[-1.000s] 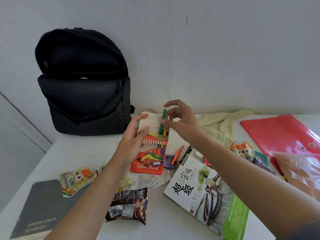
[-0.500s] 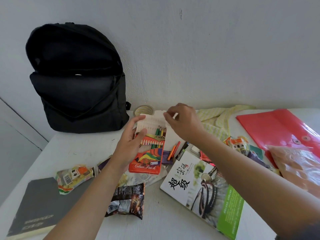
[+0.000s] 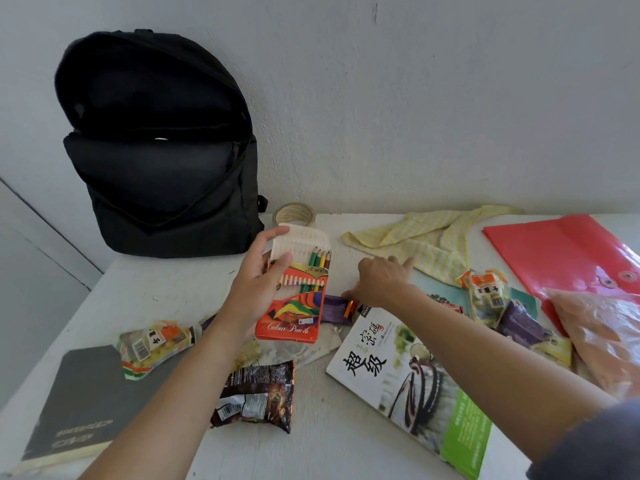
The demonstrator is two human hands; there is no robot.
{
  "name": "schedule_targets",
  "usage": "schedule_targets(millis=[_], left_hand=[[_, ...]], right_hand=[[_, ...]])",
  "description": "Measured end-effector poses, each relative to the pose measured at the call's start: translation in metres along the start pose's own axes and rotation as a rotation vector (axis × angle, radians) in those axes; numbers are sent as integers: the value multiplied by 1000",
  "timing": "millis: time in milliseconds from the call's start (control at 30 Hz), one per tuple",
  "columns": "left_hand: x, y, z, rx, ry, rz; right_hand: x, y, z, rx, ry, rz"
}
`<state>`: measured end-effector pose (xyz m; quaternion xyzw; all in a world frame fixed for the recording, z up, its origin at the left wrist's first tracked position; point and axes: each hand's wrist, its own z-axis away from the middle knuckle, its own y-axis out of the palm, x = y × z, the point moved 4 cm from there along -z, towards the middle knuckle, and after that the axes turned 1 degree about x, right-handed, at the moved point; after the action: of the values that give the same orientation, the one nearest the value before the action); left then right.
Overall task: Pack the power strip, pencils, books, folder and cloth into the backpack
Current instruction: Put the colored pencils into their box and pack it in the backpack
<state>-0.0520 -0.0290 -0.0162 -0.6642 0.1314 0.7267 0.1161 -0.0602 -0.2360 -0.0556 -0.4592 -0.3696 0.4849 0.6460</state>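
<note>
My left hand (image 3: 258, 285) grips an orange colour pencil box (image 3: 294, 306) with its flap open; several pencils stand in its right side. My right hand (image 3: 377, 282) reaches down to loose orange pencils (image 3: 349, 308) lying on the table and pinches them. The black backpack (image 3: 159, 150) stands open against the wall at the back left. A yellow striped cloth (image 3: 426, 237) lies behind my right hand. The red folder (image 3: 561, 251) is at the far right. A white and green book (image 3: 408, 382) lies under my right forearm, and a grey book (image 3: 79, 396) sits at the front left.
A roll of tape (image 3: 294, 213) sits by the backpack. Snack packets lie scattered: a dark one (image 3: 256, 396) at the front, a bright one (image 3: 156, 342) on the grey book, others (image 3: 485, 292) at the right with an orange bag (image 3: 602, 341). The white table (image 3: 166, 289) ends at the left.
My right hand slid the green pencil into the box, let go, and dropped to the loose pencils on the table. My left hand kept hold of the box.
</note>
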Motion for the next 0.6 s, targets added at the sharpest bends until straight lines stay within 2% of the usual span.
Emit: schedule_targets(millis=[167, 333, 433, 533, 600], left_hand=[[1, -7, -3, -12, -1, 0], [2, -13, -5, -22, -7, 32], [1, -18, -7, -21, -12, 38], [-1, -20, -8, -9, -27, 48], [-2, -21, -9, -16, -39, 46]], right_hand=[[5, 3, -5, 48, 9, -106], [13, 2, -5, 70, -1, -61], [9, -6, -11, 107, 18, -136], [6, -22, -18, 142, 6, -394], [8, -33, -17, 171, -27, -800]])
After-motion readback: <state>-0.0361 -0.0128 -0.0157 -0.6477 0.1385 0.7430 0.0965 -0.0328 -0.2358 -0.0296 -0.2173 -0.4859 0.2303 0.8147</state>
